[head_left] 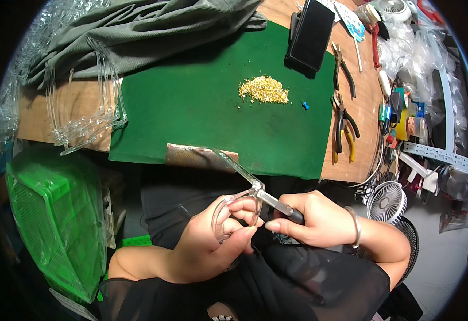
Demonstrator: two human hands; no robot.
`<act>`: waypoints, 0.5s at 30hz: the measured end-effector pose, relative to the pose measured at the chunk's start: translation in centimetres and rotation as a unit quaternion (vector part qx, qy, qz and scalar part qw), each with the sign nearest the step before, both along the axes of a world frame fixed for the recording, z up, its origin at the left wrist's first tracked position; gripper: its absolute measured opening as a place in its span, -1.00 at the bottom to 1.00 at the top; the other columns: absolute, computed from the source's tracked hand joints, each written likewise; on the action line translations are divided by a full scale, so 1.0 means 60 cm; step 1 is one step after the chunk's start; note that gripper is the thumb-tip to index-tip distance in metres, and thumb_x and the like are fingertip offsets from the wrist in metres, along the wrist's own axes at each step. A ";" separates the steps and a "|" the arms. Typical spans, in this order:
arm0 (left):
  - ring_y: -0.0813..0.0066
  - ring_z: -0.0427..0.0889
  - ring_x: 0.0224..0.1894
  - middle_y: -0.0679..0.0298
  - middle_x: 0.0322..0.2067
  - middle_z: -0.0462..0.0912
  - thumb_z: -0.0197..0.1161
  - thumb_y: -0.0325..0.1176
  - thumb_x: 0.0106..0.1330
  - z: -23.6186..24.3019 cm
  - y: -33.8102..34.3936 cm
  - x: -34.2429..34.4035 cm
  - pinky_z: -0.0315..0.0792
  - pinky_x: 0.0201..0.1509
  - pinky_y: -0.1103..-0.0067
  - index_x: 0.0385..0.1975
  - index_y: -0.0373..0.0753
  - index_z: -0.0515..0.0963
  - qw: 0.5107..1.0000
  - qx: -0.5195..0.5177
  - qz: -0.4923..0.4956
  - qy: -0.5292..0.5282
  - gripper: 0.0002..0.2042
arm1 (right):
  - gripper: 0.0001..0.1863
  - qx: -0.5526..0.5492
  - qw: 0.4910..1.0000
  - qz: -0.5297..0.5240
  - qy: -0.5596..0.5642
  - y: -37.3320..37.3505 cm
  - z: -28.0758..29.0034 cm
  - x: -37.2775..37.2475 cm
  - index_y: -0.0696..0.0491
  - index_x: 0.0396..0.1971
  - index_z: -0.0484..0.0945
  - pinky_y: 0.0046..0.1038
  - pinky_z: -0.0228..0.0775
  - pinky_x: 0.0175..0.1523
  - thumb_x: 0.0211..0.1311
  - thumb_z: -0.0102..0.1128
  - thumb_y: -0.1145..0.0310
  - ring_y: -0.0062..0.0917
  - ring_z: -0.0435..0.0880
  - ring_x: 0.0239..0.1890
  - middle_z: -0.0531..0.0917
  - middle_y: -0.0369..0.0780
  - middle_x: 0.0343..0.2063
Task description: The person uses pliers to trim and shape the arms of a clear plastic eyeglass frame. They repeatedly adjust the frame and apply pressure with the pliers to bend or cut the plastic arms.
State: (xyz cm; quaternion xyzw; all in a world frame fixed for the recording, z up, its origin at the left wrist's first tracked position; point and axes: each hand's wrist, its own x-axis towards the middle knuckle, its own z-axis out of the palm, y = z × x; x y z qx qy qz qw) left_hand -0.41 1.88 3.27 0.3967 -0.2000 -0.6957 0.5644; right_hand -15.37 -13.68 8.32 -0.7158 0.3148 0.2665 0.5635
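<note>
My left hand (215,235) is closed around the rim of a clear plastic eyeglass frame (214,218), in front of my body just below the table edge. One clear temple arm (234,165) stretches up and left from the hinge, over a tan textured pad (178,154) at that edge. My right hand (319,219) grips a hand tool (277,203) with a metal shaft and a dark end. Its tip meets the frame at the hinge corner. The fingers partly hide the tool, so its exact kind cannot be told.
A heap of tiny gold-coloured pieces (264,90) lies on the green mat (191,107), near a blue pushpin (305,106). Pliers (343,120), more pliers (343,69) and a phone (312,35) sit right. Clear frames (87,128) stand left, above a green crate (52,214). Fans (387,203) are lower right.
</note>
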 end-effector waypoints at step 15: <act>0.57 0.58 -0.40 0.15 -0.21 0.51 0.05 -0.65 0.23 0.009 -0.015 0.011 0.57 -0.25 0.60 0.06 -0.49 0.19 0.997 0.057 0.009 0.060 -0.61 | -0.63 0.086 0.995 0.011 -0.050 -0.020 -0.012 0.002 0.17 -0.27 0.46 -0.42 0.37 -0.30 0.26 0.09 0.11 -0.41 0.54 -0.44 0.54 -0.14 -0.51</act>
